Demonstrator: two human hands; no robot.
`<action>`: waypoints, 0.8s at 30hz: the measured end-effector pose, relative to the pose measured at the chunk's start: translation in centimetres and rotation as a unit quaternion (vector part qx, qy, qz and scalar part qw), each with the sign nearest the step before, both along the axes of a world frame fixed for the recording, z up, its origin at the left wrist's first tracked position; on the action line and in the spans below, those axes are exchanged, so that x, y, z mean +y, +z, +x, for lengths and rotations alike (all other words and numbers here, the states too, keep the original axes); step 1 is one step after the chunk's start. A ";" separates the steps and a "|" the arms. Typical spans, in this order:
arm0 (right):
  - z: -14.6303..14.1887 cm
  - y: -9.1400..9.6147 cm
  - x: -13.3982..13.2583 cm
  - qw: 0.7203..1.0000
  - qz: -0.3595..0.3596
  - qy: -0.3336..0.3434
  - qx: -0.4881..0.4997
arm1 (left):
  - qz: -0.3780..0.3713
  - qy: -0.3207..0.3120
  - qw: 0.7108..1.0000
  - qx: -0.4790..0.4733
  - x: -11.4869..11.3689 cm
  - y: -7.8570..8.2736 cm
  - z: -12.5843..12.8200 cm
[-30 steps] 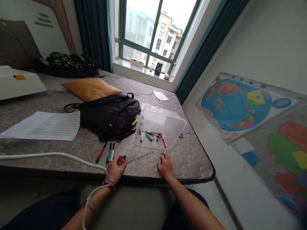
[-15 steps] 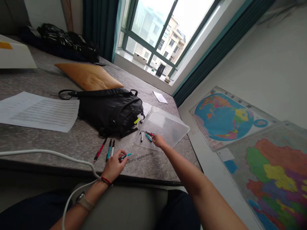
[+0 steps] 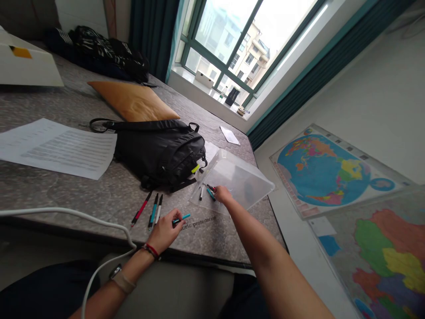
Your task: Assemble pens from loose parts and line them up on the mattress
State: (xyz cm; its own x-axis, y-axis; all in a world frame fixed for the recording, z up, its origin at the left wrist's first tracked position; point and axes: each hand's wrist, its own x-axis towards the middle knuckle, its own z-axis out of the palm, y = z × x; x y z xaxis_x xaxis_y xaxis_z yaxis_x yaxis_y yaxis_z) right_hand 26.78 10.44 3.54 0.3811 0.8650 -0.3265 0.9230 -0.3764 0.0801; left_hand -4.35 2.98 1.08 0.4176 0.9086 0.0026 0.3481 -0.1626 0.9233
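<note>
My left hand (image 3: 168, 228) is pinched around a teal-and-black pen (image 3: 181, 219) just above the table's near side. To its left lie a red-and-black pen (image 3: 141, 210), a teal-and-black pen (image 3: 153, 212) and a white-and-black pen (image 3: 159, 209), side by side. My right hand (image 3: 222, 194) reaches into a clear plastic box (image 3: 245, 179), its fingers closed at the end of another red-and-black pen (image 3: 211, 188). Its fingertips are partly hidden. Beside them in the box are a teal pen (image 3: 210, 194) and a white pen with a black end (image 3: 201, 193).
A black backpack (image 3: 162, 153) lies behind the pens, with a brown padded envelope (image 3: 136, 102) beyond it. Printed paper (image 3: 66, 148) is at left. A white cable (image 3: 76, 213) crosses the near left edge. Wall maps (image 3: 325, 168) hang at right.
The camera view has shifted slightly, moving the scene rightward. My left hand still holds the teal-and-black pen. My right hand stays at the pens in the box, its fingers now on a red-and-black one.
</note>
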 end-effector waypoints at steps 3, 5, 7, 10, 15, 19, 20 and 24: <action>-0.2 -0.1 0.5 1.000 0.006 0.010 0.001 | 0.000 -0.010 1.000 0.014 0.0 0.1 0.1; -0.4 -0.2 0.8 1.000 0.008 0.015 0.003 | 0.001 -0.013 1.000 0.023 0.0 0.0 0.1; -0.4 -0.2 1.2 1.000 0.008 0.019 0.005 | 0.002 -0.011 1.000 0.028 0.1 -0.1 0.1; 0.2 -0.1 1.7 1.000 0.003 0.022 0.004 | 0.005 -0.011 1.000 0.024 0.2 -0.2 0.0; 3.1 1.6 1.8 1.000 0.013 0.016 -0.021 | -0.011 -0.029 0.999 0.020 0.3 0.1 0.1; 5.0 2.6 1.2 0.999 0.008 0.002 -0.033 | -0.029 -0.041 0.999 0.020 0.3 0.0 0.1; 5.3 2.8 0.9 0.999 0.004 -0.002 -0.035 | -0.032 -0.043 0.998 0.018 0.3 -0.1 0.2; 5.7 2.9 -0.3 0.999 -0.011 -0.020 -0.048 | -0.041 -0.040 0.998 -0.001 0.5 -0.8 0.3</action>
